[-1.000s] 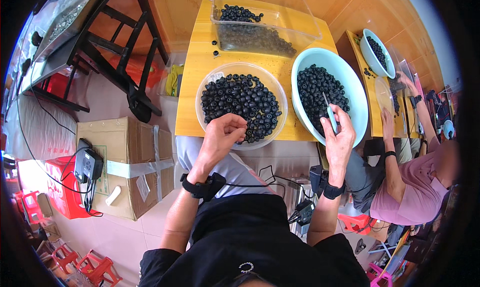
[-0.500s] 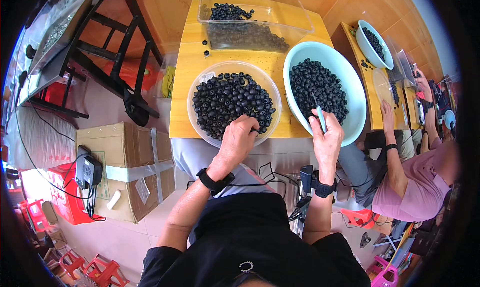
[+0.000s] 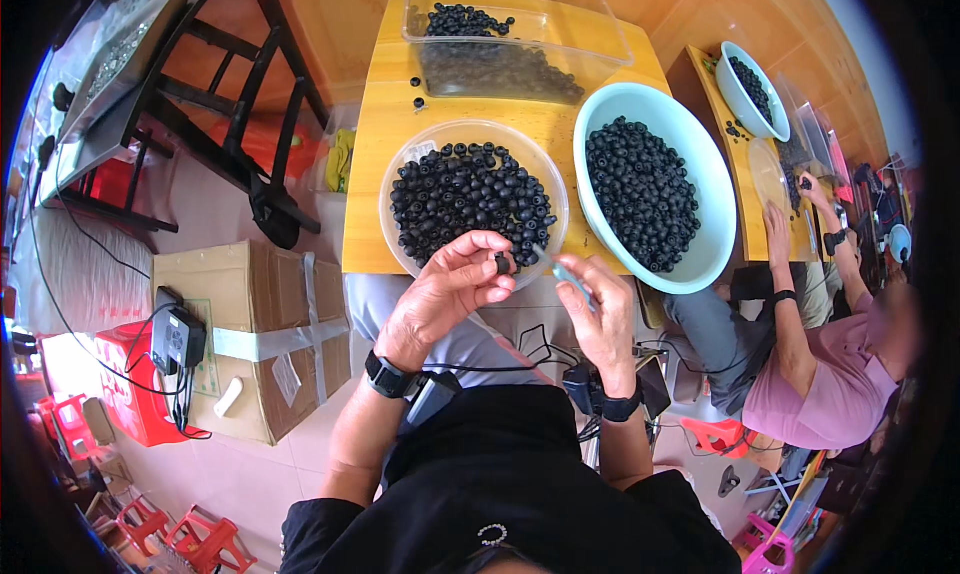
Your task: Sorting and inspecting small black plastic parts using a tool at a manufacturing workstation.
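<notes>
Between the thumb and fingers of my left hand [image 3: 445, 289] is a small round black bead [image 3: 503, 264], its hole not clearly visible. My right hand [image 3: 603, 314] grips a slim pointed tool by its light blue handle [image 3: 572, 277]; the thin metal tip points toward the bead, a little apart from it. Both hands are over the near edge of a round clear plastic tub [image 3: 386, 209] spread with black beads [image 3: 460, 194]. To its right, a pale blue oval basin [image 3: 716, 194] holds a deep heap of similar beads [image 3: 640, 189].
A clear rectangular bin [image 3: 525, 29] with more beads sits at the back of the yellow wooden table [image 3: 365, 164]. Two loose beads [image 3: 418, 104] lie near it. A taped cardboard box [image 3: 240, 284] stands left. At right, a person in pink [image 3: 815, 374] works beside another basin [image 3: 735, 89].
My left hand has lifted from the beads in the tub and turned up, with one bead in its fingers. My right hand has brought the tool from over the basin leftward and nearer.
</notes>
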The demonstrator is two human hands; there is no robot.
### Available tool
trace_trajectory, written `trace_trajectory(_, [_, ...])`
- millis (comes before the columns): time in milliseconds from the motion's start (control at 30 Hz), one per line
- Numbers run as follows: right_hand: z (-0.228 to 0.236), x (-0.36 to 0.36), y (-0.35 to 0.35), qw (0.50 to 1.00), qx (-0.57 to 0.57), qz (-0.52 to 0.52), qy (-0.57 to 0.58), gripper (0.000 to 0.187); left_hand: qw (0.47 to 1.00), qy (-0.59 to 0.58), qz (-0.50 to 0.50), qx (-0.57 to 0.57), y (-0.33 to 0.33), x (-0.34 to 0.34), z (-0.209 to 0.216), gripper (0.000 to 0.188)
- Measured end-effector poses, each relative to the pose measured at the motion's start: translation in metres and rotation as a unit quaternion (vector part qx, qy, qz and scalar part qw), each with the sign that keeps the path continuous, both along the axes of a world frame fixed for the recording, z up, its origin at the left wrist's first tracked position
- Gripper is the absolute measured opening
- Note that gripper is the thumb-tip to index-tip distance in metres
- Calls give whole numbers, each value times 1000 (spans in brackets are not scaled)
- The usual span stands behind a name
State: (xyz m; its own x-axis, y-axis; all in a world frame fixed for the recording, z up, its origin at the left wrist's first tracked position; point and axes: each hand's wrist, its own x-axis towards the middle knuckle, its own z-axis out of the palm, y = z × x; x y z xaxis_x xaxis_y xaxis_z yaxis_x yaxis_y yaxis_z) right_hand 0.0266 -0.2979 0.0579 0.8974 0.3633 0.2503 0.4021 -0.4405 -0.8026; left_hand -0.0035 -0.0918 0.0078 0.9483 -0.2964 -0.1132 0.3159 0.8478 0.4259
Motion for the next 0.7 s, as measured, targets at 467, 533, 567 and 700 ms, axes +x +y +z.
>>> trace_trajectory(467, [4,-15,19,995,-82,58,-23,21,996,23,5,-91,-5,-16,-18,20])
trace_trajectory(533, [2,-16,19,994,-89,59,-29,21,996,22,12,-87,-5,-17,-19,26])
trace_trajectory(567, [1,-16,20,993,-96,60,-35,21,996,22,13,-87,-5,-17,-19,26])
trace_trajectory(700, [1,-15,20,993,-91,60,-41,21,996,17,12,-83,-6,-17,-17,27])
